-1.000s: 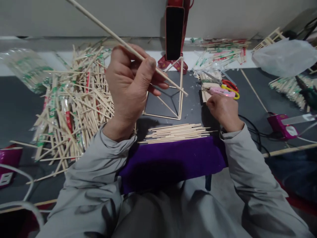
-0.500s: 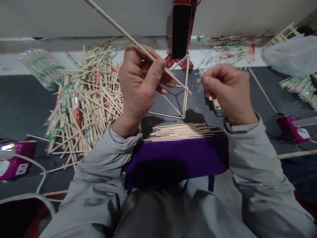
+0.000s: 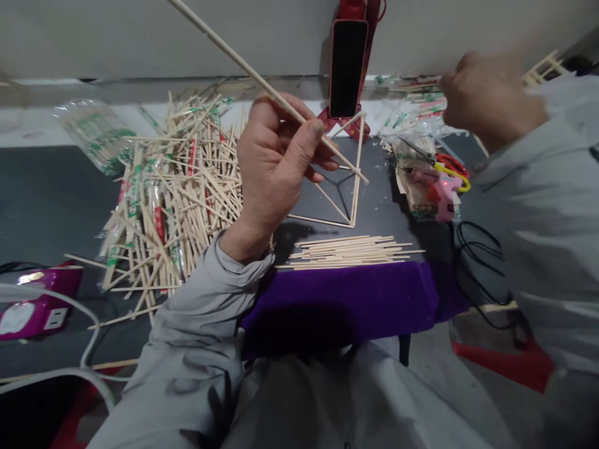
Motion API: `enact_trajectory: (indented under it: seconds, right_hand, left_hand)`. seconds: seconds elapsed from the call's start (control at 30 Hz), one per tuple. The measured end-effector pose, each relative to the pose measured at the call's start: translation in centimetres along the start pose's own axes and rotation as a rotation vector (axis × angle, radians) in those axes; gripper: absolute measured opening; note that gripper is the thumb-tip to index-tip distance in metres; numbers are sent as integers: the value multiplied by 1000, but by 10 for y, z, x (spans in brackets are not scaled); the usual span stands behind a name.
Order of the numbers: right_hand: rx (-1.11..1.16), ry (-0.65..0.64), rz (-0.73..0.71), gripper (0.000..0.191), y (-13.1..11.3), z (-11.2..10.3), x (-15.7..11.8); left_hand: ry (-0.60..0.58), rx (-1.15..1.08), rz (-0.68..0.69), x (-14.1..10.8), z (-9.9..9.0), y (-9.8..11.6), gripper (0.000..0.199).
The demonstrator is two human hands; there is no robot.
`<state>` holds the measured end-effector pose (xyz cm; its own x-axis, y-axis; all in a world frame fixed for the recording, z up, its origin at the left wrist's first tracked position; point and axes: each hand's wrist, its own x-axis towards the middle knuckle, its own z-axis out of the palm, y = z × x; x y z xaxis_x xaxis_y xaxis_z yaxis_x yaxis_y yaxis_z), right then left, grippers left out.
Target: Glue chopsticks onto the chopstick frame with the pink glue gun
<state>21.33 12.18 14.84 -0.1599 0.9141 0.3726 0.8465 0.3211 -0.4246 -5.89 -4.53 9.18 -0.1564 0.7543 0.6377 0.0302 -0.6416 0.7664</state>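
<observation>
My left hand (image 3: 278,168) pinches a wooden chopstick (image 3: 234,59) between thumb and fingers. The chopstick slants from upper left down to its tip, which overlaps a frame of joined chopsticks (image 3: 359,146) in the view; whether they touch I cannot tell. Part of that frame is hidden behind my left hand. My right hand (image 3: 486,100) is raised at the right, smeared by motion, near the wrapped sticks along the wall. Below it, a pink glue gun (image 3: 445,190) rests on a packet, beside a tool with red and yellow handles (image 3: 453,167).
A big heap of chopsticks (image 3: 187,199), some wrapped, covers the left of the table. A row of loose sticks (image 3: 355,251) lies by the purple cloth (image 3: 346,299). A phone (image 3: 349,68) stands against the wall. Magenta power strip (image 3: 42,305) and white cable sit at left.
My right hand has swung up and to the right, away from the chopstick, uncovering the glue gun. My left hand keeps its hold. The whole view has shifted slightly.
</observation>
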Motion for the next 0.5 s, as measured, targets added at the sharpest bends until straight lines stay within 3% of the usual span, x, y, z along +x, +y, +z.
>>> enact_trajectory:
  seconds: [0.07, 0.17, 0.23, 0.27, 0.33, 0.5]
  right_hand:
    - [39, -13, -6, 24, -14, -3, -31]
    - [402, 18, -186, 15, -44, -18, -72]
    - [532, -143, -262, 16, -66, -26, -91]
    - [532, -278, -276, 19, -76, -27, -98]
    - [482, -410, -326, 14, -90, -26, -107]
    - [514, -476, -259, 3, -95, -11, -119]
  left_hand:
    - [-18, -20, -10, -2, 2, 5, 19]
    - [-61, -60, -19, -5, 8, 10, 10]
    - [-110, -72, -17, -7, 12, 9, 7]
    - [-135, -68, -13, -9, 14, 9, 8]
    - [-165, -25, -43, -12, 18, 10, 9]
    - [-181, 24, -95, -16, 26, 19, 10]
